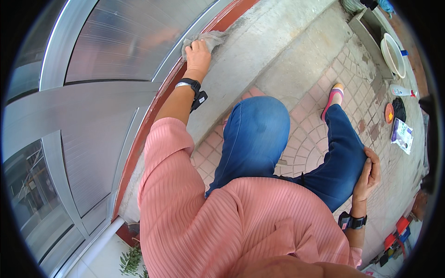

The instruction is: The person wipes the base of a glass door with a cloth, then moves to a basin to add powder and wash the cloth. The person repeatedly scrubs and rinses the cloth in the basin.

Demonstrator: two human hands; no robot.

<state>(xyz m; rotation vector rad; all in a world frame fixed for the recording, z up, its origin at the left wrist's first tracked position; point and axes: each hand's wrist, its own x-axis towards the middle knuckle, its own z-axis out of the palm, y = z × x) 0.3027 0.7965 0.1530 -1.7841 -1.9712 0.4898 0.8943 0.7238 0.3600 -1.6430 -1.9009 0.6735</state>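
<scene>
My left hand (199, 57) presses a crumpled grey cloth (214, 39) onto the lower metal frame (170, 59) of a glazed door or window, just above a red-painted strip (227, 15). Part of the cloth is hidden under my fingers. Below that strip runs a concrete ledge (250, 52). My right hand (369, 175) holds nothing and rests against the outer side of my right knee (349, 153), its thumb apart from the fingers. Streaks and a blurred reflection show on the glass pane (128, 41).
Paving tiles (313, 149) cover the ground beside the ledge. At the right lie a white basin (393, 55), a plastic bottle (400, 90), a small orange dish (389, 113), a black plastic bag (399, 108) and a printed packet (402, 135). A leafy plant (131, 260) stands at lower left.
</scene>
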